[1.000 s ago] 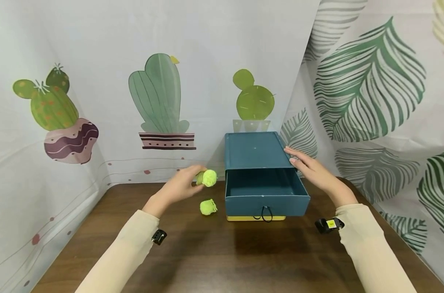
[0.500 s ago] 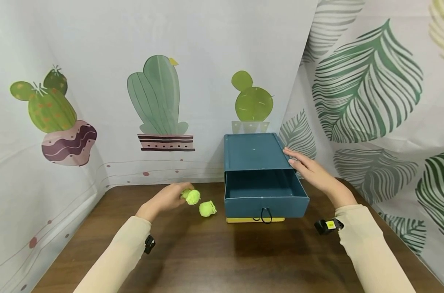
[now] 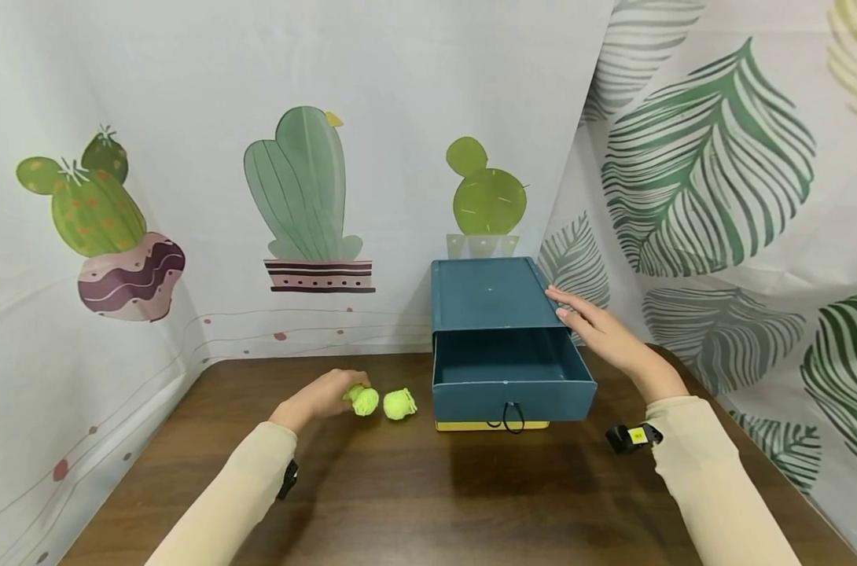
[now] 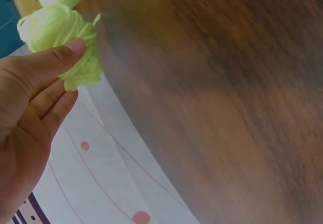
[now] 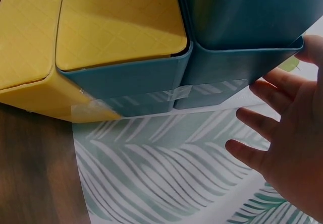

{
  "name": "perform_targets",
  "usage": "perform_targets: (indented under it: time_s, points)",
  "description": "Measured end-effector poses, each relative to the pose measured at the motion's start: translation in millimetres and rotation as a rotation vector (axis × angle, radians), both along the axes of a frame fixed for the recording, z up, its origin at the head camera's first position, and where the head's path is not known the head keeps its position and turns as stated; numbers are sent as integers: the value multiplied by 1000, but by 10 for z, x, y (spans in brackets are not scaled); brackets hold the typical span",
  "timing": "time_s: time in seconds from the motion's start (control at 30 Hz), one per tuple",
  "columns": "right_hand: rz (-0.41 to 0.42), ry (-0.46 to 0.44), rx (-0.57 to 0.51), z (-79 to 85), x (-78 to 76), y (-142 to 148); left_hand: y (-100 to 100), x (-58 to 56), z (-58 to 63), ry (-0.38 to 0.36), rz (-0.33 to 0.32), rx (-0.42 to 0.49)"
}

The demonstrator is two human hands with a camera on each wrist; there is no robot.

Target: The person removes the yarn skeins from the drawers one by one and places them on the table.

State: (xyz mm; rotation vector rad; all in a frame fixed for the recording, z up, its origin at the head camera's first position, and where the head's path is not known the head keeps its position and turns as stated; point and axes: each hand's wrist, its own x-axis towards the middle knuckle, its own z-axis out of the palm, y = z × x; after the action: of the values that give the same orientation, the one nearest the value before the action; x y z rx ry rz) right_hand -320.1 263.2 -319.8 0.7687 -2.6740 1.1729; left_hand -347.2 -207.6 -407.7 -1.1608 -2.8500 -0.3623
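My left hand [image 3: 324,395] pinches a lime-green ball of yarn [image 3: 364,401] between thumb and fingers, low over the table or at its surface; I cannot tell whether it touches. In the left wrist view, the thumb lies across the yarn ball [image 4: 83,72]. Just to its right sits a second green ball of yarn [image 3: 399,404]. A blue drawer box [image 3: 488,292] stands at the back, its top drawer [image 3: 516,402] pulled out with nothing visible inside. My right hand [image 3: 601,332], fingers extended, rests against the box's upper right edge.
Beneath the blue drawer are yellow drawer fronts [image 5: 121,22], seen in the right wrist view. A black loop handle [image 3: 514,417] hangs from the pulled-out drawer. Brown wooden table [image 3: 400,503] lies in front; a patterned curtain [image 3: 393,157] closes off the back and sides.
My left hand has carried its ball of yarn leftward and down from beside the drawer, to just left of the second ball. My right hand has kept its place on the box.
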Motion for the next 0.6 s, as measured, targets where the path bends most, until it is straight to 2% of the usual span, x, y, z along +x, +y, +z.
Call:
perform_targets:
  time_s: [0.23, 0.43, 0.6]
  points:
    - [-7, 4, -8, 14, 25, -3, 54, 1, -43, -5, -34, -43]
    - [0, -13, -25, 30, 38, -14, 59, -14, -111, -38, -9, -74]
    - [-2, -15, -24, 30, 34, -19, 62, 8, -97, -54, 6, -79]
